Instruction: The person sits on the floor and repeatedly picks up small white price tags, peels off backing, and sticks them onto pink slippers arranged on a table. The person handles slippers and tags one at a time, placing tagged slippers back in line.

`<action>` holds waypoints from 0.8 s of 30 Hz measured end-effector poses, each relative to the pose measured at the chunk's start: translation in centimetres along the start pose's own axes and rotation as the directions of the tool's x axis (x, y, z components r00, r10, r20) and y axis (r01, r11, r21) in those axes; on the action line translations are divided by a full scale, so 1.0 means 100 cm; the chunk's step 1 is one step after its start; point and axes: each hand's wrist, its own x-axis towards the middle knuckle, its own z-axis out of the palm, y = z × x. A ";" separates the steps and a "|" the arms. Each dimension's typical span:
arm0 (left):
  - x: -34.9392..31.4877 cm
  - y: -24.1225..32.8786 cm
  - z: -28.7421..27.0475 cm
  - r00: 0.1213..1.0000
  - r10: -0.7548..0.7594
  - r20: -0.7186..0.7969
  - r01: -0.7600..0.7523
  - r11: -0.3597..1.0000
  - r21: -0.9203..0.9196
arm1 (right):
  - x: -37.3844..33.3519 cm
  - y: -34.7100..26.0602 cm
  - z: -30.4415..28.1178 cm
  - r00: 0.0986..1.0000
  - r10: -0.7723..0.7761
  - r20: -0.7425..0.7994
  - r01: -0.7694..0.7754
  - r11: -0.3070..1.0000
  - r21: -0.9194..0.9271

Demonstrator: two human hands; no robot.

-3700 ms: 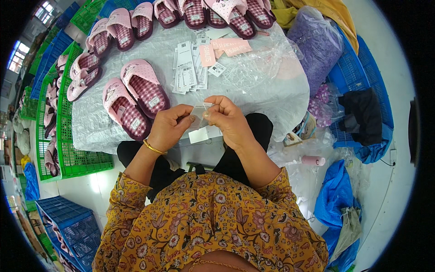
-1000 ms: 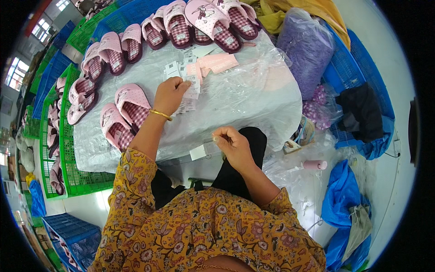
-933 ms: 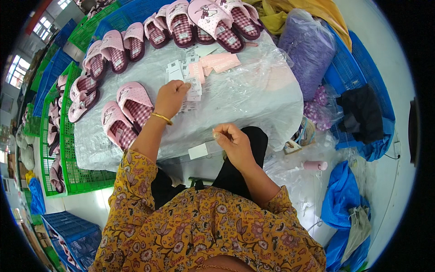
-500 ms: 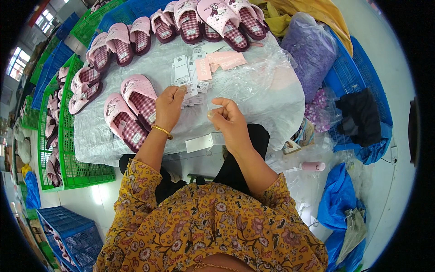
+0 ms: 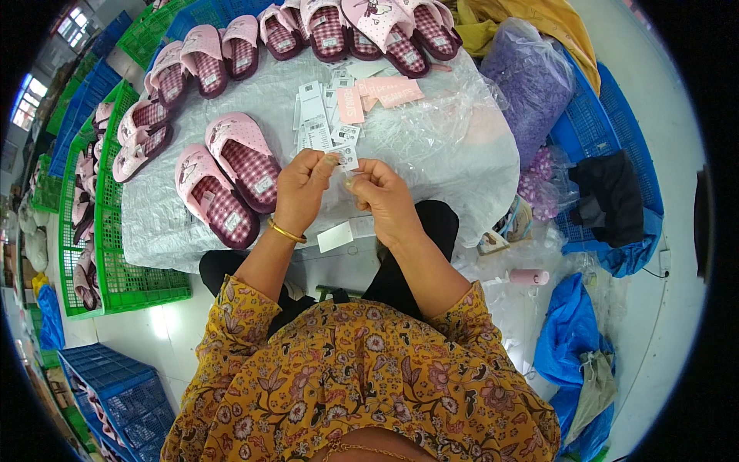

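Observation:
My left hand [image 5: 302, 188] and my right hand [image 5: 381, 197] meet over the near edge of a plastic-covered table [image 5: 446, 154]. Together they pinch a small white paper tag [image 5: 347, 158] between their fingertips. A gold bangle sits on my left wrist. Just left of my left hand lies a pair of pink slippers with checked insoles [image 5: 227, 181]. Behind the hands are a loose pile of white tags [image 5: 317, 119] and some pink cards [image 5: 385, 92]. A white slip [image 5: 336, 237] lies at the table's near edge.
More pink slippers [image 5: 331, 31] line the table's far edge and fill green crates [image 5: 115, 262] on the left. A purple-filled clear bag [image 5: 531, 92], blue crates, dark cloth, a pink thread spool [image 5: 530, 277] and blue bags lie to the right.
My left hand came back from the tag pile at the table's middle with a white tag. My right hand rose to meet it, and both now hold the tag.

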 end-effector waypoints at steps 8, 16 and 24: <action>-0.008 0.003 -0.004 0.950 0.308 0.059 -0.313 0.943 0.110 | -0.002 0.004 -0.005 0.999 -0.040 -0.020 0.039 0.999 -0.029; -0.008 0.011 -0.036 0.843 -0.238 0.483 0.391 0.887 -0.246 | -0.027 0.006 -0.010 0.984 -0.154 0.085 0.174 0.918 -0.357; -0.025 0.011 -0.050 0.745 -0.151 0.650 0.329 0.930 -0.161 | -0.049 0.005 -0.005 0.975 -0.132 0.178 0.200 0.867 -0.457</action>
